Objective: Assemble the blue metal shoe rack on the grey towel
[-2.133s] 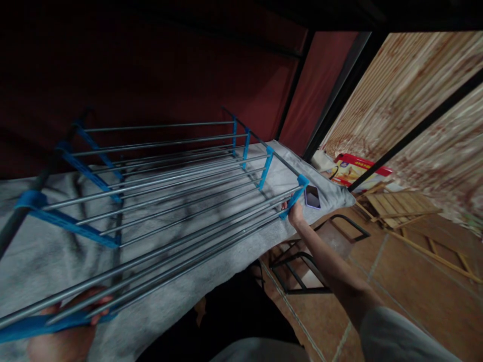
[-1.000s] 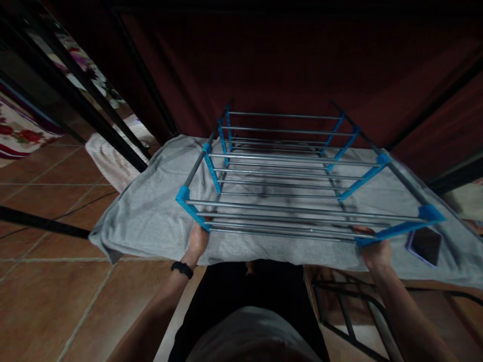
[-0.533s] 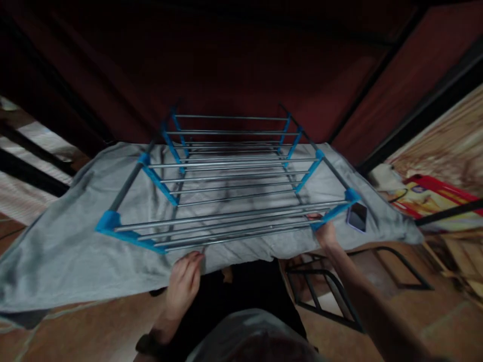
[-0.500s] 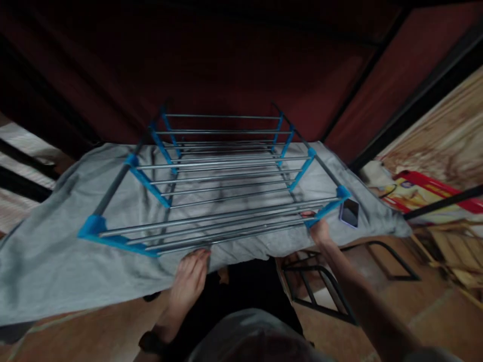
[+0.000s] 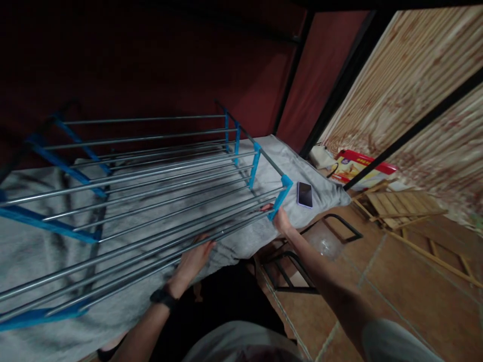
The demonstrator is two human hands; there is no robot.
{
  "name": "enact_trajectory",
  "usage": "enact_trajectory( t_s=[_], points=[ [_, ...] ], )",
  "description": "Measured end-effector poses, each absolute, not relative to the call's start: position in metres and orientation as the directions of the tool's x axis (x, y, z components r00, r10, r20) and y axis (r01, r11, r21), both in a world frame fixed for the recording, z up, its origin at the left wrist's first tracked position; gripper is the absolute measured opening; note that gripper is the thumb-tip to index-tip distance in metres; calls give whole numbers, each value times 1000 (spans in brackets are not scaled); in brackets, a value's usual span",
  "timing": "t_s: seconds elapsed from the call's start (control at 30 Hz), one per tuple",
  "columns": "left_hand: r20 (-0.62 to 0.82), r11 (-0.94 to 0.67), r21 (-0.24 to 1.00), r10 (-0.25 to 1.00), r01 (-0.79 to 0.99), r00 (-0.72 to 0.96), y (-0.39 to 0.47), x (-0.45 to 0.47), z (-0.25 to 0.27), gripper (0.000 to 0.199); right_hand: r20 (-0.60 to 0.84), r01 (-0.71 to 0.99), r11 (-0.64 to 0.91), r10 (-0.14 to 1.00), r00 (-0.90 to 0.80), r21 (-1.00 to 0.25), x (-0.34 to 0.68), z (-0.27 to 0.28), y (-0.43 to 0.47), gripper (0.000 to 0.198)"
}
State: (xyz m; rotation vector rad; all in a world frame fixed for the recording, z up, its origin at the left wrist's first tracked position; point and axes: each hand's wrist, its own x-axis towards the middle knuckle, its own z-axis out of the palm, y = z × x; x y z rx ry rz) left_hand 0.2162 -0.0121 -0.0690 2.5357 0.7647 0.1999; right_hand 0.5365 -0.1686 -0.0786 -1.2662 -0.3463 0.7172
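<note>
A folding drying rack (image 5: 177,197) with grey metal rods and blue plastic brackets rests on a grey cloth cover. My right hand (image 5: 281,220) is closed around the blue bracket at its front right corner, with some fingers reaching beneath the rods. At the front edge, my left hand (image 5: 196,257) has its fingers curled behind the lowest rods, which partly hide them. The rack's left end runs out of view. To the right of the bracket, a phone (image 5: 305,195) lies on the cloth.
A dark red panel (image 5: 162,60) rises behind the rack. Black metal bars (image 5: 415,128) stand at the right. On the floor are a folded wooden chair (image 5: 407,207) and a black metal frame (image 5: 292,271). A red and yellow box (image 5: 360,166) lies by the curtain.
My view has turned right, so the rack's left end has left the picture. My left hand has slid right along the front rods, its fingers now behind them. My right hand stays at the corner.
</note>
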Motion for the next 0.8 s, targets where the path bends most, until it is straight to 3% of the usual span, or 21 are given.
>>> enact_trajectory(
  t_s=[0.17, 0.4, 0.6, 0.8],
  points=[
    [-112, -740, 437, 519, 512, 847, -21, 216, -68, 37, -139, -303, 150, 645, 751, -941, 532, -78, -164, 39],
    [-101, -778, 372, 509, 507, 855, -22, 211, -67, 41, -164, -324, 143, 636, 754, -935, 526, -78, -164, 44],
    [-87, -756, 392, 536, 524, 840, -20, 211, -67, 38, -180, -335, 144, 617, 766, -931, 523, -79, -161, 45],
    [-157, -760, 375, 512, 531, 844, -20, 211, -63, 41, -192, -337, 136, 603, 774, -932, 523, -81, -160, 43]
  ],
)
